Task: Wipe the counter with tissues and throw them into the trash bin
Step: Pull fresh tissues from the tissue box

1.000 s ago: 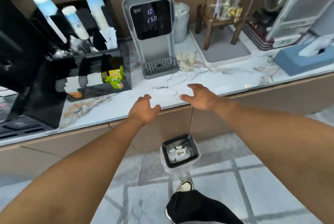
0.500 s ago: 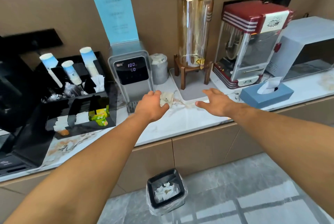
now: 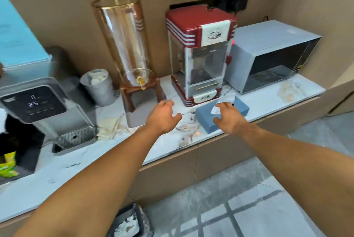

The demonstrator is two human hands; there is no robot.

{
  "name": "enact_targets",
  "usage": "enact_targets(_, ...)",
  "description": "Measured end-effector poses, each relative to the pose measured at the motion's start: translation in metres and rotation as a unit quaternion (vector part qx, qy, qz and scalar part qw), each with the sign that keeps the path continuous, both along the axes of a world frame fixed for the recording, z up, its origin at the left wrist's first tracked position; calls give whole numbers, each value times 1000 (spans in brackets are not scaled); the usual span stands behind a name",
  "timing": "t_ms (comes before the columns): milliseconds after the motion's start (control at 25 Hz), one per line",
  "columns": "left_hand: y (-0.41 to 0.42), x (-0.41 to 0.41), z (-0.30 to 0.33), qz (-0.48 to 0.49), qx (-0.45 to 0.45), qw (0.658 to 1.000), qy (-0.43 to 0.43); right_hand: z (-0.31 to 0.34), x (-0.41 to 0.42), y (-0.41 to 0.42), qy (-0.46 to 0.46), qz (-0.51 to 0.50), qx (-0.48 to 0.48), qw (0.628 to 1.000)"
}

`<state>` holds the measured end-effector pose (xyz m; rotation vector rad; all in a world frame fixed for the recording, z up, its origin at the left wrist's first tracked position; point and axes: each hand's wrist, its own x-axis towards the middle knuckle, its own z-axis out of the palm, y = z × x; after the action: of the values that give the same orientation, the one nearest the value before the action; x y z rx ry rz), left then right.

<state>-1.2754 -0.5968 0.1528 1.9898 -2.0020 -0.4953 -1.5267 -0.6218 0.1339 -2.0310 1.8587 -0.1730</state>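
Observation:
A blue tissue box (image 3: 208, 121) sits on the white marble counter (image 3: 168, 145), with a white tissue (image 3: 226, 101) sticking out of its top. My right hand (image 3: 229, 117) hovers over the box, fingers spread, fingertips at the tissue but not closed on it. My left hand (image 3: 162, 117) is open above the counter just left of the box, holding nothing. Brown stains (image 3: 188, 129) mark the counter between my hands. The black trash bin (image 3: 130, 223) stands on the floor below, with crumpled tissues inside.
Along the wall stand a water dispenser (image 3: 38, 102), a grey cup (image 3: 99, 87), a glass drink dispenser (image 3: 124, 45) on a wooden stand, a red popcorn machine (image 3: 201, 55) and a microwave (image 3: 272, 58). A folded cloth (image 3: 110, 128) lies by the dispenser tray.
The view has swung to the right along the counter. Both hands moved right and forward; the right hand now reaches over the tissue box, and the left hand left the folded cloth.

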Motion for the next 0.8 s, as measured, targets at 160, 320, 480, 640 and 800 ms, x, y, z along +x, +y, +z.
enact_targets(160,-50,-66,-25,-35,46,998,-13,-17,-50,-41,-24,-22,-11,999)
enact_targets(320,-107,-111,-45,-59,63,996,-4,-36,-77,-83,-41,-46,-10,998)
enact_targets(480,-158,-146,-78,-71,91,993,24,-56,-87,-128,-40,-53,8,998)
enact_targets(640,-183,-164,-112,-81,115,990,25,-73,-92,-169,-15,-18,21,1000)
enact_targets(800,-194,-164,-127,-83,90,992,-10,-91,-94,-193,-20,4,72,997)
